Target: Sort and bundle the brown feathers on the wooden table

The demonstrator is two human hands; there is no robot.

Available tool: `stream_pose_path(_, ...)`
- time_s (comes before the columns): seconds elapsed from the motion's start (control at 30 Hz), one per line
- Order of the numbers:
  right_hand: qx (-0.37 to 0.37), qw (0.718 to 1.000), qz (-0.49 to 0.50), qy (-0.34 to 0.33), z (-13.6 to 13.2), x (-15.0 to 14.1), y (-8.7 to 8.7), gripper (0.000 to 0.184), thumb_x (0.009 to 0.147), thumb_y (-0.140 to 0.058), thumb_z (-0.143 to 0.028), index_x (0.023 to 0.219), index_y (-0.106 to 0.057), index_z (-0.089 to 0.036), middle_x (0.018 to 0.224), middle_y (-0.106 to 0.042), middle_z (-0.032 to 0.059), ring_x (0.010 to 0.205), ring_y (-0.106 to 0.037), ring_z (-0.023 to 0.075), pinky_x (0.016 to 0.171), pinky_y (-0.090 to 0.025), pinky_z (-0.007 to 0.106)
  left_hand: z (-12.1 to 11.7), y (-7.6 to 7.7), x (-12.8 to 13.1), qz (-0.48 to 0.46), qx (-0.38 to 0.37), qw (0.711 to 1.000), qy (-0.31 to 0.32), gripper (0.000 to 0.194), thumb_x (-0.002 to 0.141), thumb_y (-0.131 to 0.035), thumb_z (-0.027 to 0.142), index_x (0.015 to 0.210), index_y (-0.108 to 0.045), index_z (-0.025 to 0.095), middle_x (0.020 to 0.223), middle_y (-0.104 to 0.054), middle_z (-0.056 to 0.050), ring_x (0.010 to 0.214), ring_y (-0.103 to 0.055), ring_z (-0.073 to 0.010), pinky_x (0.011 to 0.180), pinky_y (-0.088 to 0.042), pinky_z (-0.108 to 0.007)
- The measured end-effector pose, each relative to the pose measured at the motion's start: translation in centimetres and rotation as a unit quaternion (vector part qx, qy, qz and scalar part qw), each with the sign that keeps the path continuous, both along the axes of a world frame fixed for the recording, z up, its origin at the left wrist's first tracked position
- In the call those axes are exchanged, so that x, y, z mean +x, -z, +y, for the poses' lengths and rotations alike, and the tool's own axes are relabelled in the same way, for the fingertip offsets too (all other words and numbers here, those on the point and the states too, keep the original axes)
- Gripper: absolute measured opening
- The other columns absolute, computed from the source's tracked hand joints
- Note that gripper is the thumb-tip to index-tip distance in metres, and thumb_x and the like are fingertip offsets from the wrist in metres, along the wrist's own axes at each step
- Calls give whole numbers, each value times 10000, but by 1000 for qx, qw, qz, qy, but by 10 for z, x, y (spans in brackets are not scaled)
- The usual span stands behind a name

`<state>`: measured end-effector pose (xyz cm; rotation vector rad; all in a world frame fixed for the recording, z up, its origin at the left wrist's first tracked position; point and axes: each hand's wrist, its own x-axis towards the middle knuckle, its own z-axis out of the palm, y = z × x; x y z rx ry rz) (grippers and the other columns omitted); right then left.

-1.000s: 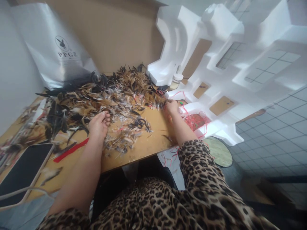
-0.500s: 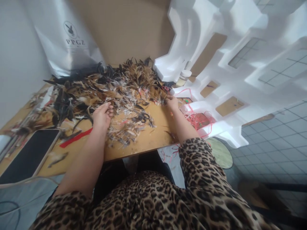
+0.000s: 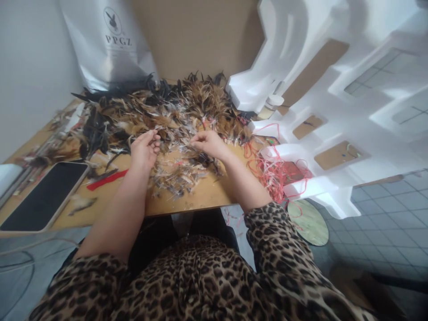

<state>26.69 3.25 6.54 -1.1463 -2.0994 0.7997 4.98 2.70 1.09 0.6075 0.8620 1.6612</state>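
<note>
A large heap of brown and black feathers (image 3: 130,113) spreads over the wooden table (image 3: 200,198). My left hand (image 3: 146,147) is at the heap's front edge, its fingers curled together; whatever may be between them is too small to name. To its right, my right hand (image 3: 210,143) is closed in a pinch over the pale quill ends, and its fingertips hide what they hold. Below my hands lie loose feather scraps (image 3: 179,178). Black-handled scissors are mostly covered by my right hand. A bushy cluster of brown feathers (image 3: 205,98) stands behind it.
A phone (image 3: 43,196) and a red strip (image 3: 107,179) lie at the left. Tangled red string (image 3: 272,178) is at the right, beside white foam packaging (image 3: 284,156) and a small white-lidded jar (image 3: 272,104). A silver bag (image 3: 113,58) stands behind the heap.
My right hand has moved left from the table's right side, near the feathers there, to close beside my left hand. My left hand stays nearly in place. The view has shifted slightly.
</note>
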Motion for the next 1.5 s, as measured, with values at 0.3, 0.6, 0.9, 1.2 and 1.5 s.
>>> stream_pose_path(0.3, 38, 946, -236, -219, -26, -57, 9, 157, 663, -618, -205, 806, -677, -180, 832, -667, 15, 761, -552, 129, 670, -348, 231, -1, -3, 1, 12, 0, 1000, -5, 128, 675, -674, 241, 736, -644, 132, 590, -587, -9, 410, -450, -34, 337, -223, -143)
stream_pose_path(0.6, -60, 962, -124, -237, -8, -55, 32, 113, 688, -555, -144, 736, -650, -107, 725, -648, 22, 637, -518, 80, 641, -372, 201, -3, -7, 3, 28, 2, 1000, 0, 135, 660, -673, 227, 736, -643, 120, 589, -583, -9, 405, -433, -33, 331, -210, -148)
stream_pose_path(0.9, -241, 941, 136, -197, 11, -20, 39, 181, 672, -623, -274, 760, -576, -122, 649, -625, -4, 561, -526, 69, 548, -403, 183, -12, -16, 10, 135, 26, 990, -1, 121, 628, -701, 208, 709, -658, 130, 693, -642, -60, 474, -476, -57, 381, -278, -167)
stream_pose_path(1.2, 53, 998, -12, -23, 16, -14, 40, 84, 673, -509, -171, 689, -579, -126, 623, -560, -14, 584, -460, 81, 596, -340, 206, -24, -20, 21, 425, 160, 890, -41, 136, 599, -710, 137, 716, -708, 206, 948, -660, -53, 993, -557, -212, 804, -446, -289)
stream_pose_path(1.5, 120, 991, -59, -11, 8, -19, 35, 126, 697, -476, -163, 753, -587, -146, 672, -581, -4, 633, -476, 106, 634, -333, 219, -16, 0, 21, 529, 177, 829, -17, 183, 574, -735, 192, 747, -720, 250, 891, -672, -58, 1017, -524, -263, 928, -366, -383)
